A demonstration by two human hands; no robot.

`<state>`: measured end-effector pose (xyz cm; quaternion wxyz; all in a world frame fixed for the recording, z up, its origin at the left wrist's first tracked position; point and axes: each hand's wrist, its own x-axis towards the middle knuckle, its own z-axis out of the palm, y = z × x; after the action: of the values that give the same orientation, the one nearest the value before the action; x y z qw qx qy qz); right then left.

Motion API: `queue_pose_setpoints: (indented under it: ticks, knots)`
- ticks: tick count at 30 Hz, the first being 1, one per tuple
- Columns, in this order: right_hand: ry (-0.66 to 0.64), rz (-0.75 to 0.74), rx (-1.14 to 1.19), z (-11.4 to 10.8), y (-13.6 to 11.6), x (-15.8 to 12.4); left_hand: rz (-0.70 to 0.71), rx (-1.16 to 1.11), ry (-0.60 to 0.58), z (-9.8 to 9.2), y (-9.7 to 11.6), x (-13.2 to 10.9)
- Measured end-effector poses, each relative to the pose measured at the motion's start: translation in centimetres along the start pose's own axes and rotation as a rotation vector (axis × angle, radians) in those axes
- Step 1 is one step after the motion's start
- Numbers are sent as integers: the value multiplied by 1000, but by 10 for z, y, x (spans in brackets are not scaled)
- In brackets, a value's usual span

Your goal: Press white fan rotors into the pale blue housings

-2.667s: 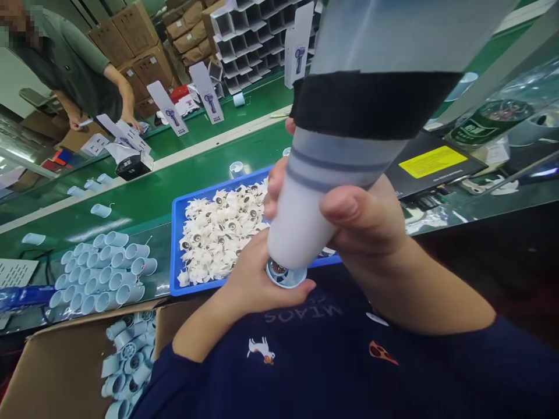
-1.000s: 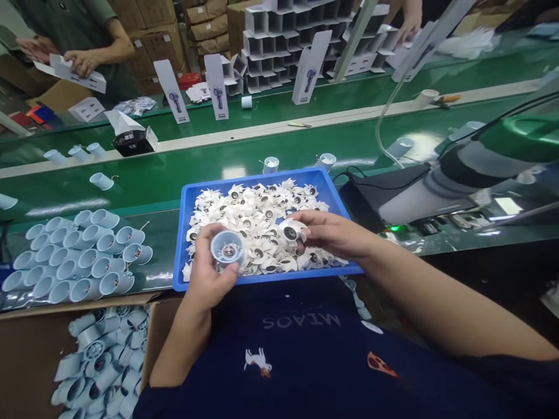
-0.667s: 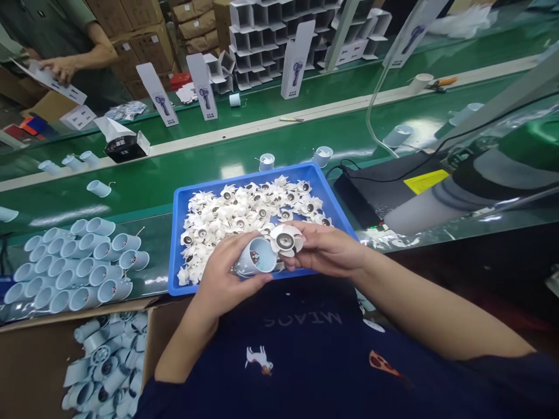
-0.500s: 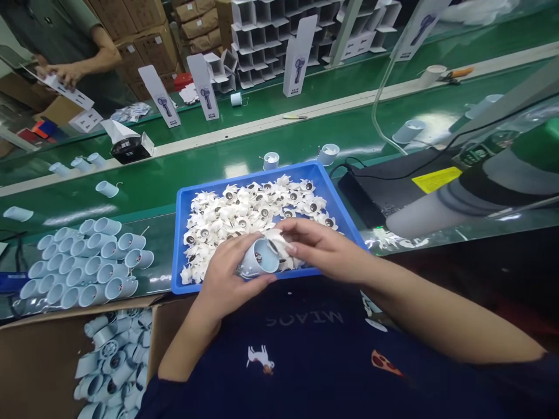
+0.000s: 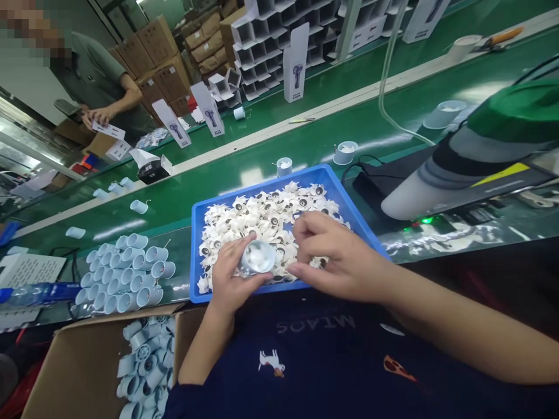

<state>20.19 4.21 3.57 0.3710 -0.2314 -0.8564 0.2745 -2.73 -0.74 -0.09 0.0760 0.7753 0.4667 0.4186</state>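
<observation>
My left hand [image 5: 231, 272] is closed round a light-blue cup-shaped housing [image 5: 263, 256], its open end facing up toward me. A white part shows inside this housing, blurred, most likely a fan impeller like those in the tray. Just right of it, my right hand [image 5: 334, 256] hovers over the tray with curled fingers, thumb and fingertips apart, and nothing visible between them. Beneath both hands lies a blue tray [image 5: 195, 247] full of white finned impellers [image 5: 248, 218] with dark round hubs.
Rows of light-blue housings [image 5: 126, 270] lie stacked at left, above a cardboard box [image 5: 82, 366] of more housings. Right of the tray stands a grey cone-shaped device with a green top [image 5: 441, 174]. Across the green bench [image 5: 209, 169], a person [image 5: 105, 87] handles white boxes.
The white impeller has gone from my right fingers, and a white part now shows inside the housing. My right hand has drawn away to the right. The view has shifted left.
</observation>
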Motion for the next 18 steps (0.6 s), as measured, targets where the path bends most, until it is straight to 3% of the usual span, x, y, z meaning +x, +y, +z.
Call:
queue_pose_setpoints:
  ticks: [4,7,11,14,18]
  knots:
    - [-9,-56,-224,0,8,-13,139,40,-39,-5,-8,14]
    - [163,-92,-259,-13,15,-29,152,138,-61,-10,-20,37]
    - [380,-37,-223,-32,18,-55,-241,308,-239,-6,-50,94]
    - [328,30,-231,-26,25,-69,-449,423,-252,0,-83,142]
    - [244,-105,-242,-7,37,-83,-690,484,-412,0,-129,176]
